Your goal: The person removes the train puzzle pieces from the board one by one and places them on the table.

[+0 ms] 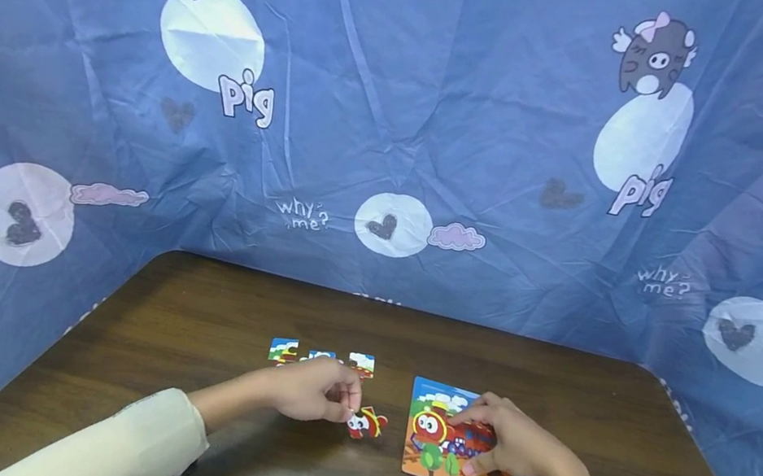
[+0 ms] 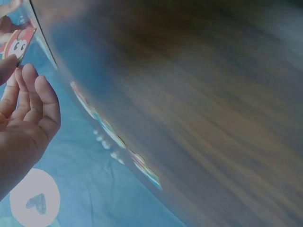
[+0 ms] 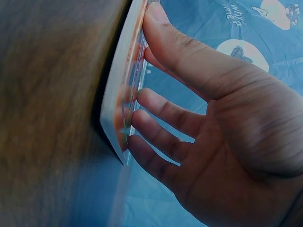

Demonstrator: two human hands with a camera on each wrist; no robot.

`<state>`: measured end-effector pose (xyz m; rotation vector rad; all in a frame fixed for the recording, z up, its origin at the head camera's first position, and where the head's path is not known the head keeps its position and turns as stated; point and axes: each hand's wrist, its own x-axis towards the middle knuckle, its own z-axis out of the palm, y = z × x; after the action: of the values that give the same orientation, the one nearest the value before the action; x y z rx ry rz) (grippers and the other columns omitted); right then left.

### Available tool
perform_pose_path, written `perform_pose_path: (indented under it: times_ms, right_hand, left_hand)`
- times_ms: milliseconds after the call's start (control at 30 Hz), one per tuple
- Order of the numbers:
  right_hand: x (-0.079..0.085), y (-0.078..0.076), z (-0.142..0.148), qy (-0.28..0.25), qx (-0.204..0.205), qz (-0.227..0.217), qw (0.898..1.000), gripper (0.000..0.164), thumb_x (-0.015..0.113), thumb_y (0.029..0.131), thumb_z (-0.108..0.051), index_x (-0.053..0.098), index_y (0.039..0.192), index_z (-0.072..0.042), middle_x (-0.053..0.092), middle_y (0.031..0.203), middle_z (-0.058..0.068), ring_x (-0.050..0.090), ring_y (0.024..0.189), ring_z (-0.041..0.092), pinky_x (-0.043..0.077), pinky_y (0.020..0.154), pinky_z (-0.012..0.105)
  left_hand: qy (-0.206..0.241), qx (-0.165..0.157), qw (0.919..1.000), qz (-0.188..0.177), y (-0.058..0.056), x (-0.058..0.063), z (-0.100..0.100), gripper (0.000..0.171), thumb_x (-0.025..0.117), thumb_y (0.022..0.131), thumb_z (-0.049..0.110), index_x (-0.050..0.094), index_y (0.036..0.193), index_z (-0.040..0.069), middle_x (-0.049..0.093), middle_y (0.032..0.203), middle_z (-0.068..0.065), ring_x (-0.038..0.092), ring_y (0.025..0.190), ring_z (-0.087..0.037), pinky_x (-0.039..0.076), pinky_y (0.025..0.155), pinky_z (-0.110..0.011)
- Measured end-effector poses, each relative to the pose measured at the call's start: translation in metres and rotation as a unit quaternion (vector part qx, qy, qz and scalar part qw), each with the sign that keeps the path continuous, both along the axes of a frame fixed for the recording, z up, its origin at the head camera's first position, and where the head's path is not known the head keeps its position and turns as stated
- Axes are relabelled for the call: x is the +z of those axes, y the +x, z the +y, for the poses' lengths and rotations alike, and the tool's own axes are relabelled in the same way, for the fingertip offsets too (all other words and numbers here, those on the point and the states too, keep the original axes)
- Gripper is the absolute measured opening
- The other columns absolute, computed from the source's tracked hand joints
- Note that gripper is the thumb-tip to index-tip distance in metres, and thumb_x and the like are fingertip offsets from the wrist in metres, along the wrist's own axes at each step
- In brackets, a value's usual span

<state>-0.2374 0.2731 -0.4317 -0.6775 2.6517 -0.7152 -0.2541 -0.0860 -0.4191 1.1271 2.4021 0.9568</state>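
My left hand pinches a jigsaw piece between thumb and fingertips, above the table to the left of the board. The piece shows a white face with eyes on red, and the left wrist view shows the same jigsaw piece at its upper left. On the right, a square puzzle board with a red cartoon train and green trees lies on the table. Spread fingertips and thumb of my right hand rest on the board's face, covering part of the train. In the right wrist view, the right hand touches the thick board.
Behind my left hand, several loose jigsaw pieces lie on the brown wooden table; the hand partly hides them. A blue printed cloth hangs around the table's back and sides.
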Motion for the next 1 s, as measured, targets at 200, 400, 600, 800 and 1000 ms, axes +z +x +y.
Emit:
perform_pose_path:
  times_ms: [200, 400, 600, 800, 1000]
  right_hand:
    - [0.000, -0.002, 0.001, -0.002, 0.001, -0.006, 1.000, 0.059, 0.092, 0.072, -0.034, 0.072, 0.127, -0.024, 0.055, 0.126, 0.000, 0.049, 0.121, 0.030, 0.044, 0.099, 0.061]
    - [0.000, -0.001, 0.001, 0.001, 0.005, -0.001, 1.000, 0.059, 0.091, 0.073, -0.034, 0.071, 0.128, -0.023, 0.055, 0.127, 0.000, 0.049, 0.121, 0.030, 0.044, 0.100, 0.061]
    - [0.000, 0.000, 0.001, 0.007, 0.013, 0.013, 1.000, 0.060, 0.092, 0.074, -0.033, 0.071, 0.128, -0.021, 0.055, 0.126, 0.000, 0.049, 0.120, 0.030, 0.045, 0.099, 0.060]
    - [0.000, 0.000, 0.001, 0.014, 0.009, 0.015, 1.000, 0.059, 0.092, 0.073, -0.032, 0.071, 0.128, -0.022, 0.055, 0.128, 0.002, 0.049, 0.122, 0.032, 0.044, 0.100, 0.061]
    - [0.000, 0.000, 0.001, 0.007, 0.012, 0.010, 1.000, 0.059, 0.091, 0.074, -0.034, 0.071, 0.128, -0.022, 0.055, 0.128, 0.001, 0.048, 0.122, 0.031, 0.044, 0.100, 0.061]
  left_hand:
    - [0.009, 0.022, 0.9997, -0.006, 0.003, -0.002, -0.028, 0.007, 0.071, 0.092, 0.004, 0.067, 0.091, 0.009, 0.061, 0.080, 0.010, 0.055, 0.075, -0.004, 0.047, 0.071, -0.023]
    - [0.025, 0.034, 0.9991, -0.004, 0.006, 0.003, -0.054, 0.008, 0.070, 0.092, 0.003, 0.066, 0.090, 0.010, 0.061, 0.080, 0.008, 0.055, 0.073, -0.006, 0.047, 0.069, -0.023]
    - [0.021, 0.054, 0.9982, 0.016, 0.010, 0.009, -0.081, 0.009, 0.071, 0.094, 0.006, 0.065, 0.090, 0.012, 0.059, 0.080, 0.009, 0.055, 0.073, -0.007, 0.047, 0.069, -0.024]
    - [0.016, 0.073, 0.9972, 0.009, 0.012, 0.010, -0.101, 0.010, 0.072, 0.094, 0.009, 0.065, 0.090, 0.014, 0.059, 0.079, 0.009, 0.056, 0.075, -0.008, 0.048, 0.068, -0.025]
    - [0.011, 0.078, 0.9968, 0.014, 0.008, 0.010, -0.115, 0.005, 0.073, 0.095, 0.010, 0.069, 0.091, 0.012, 0.063, 0.078, 0.008, 0.054, 0.071, -0.005, 0.047, 0.066, -0.024]
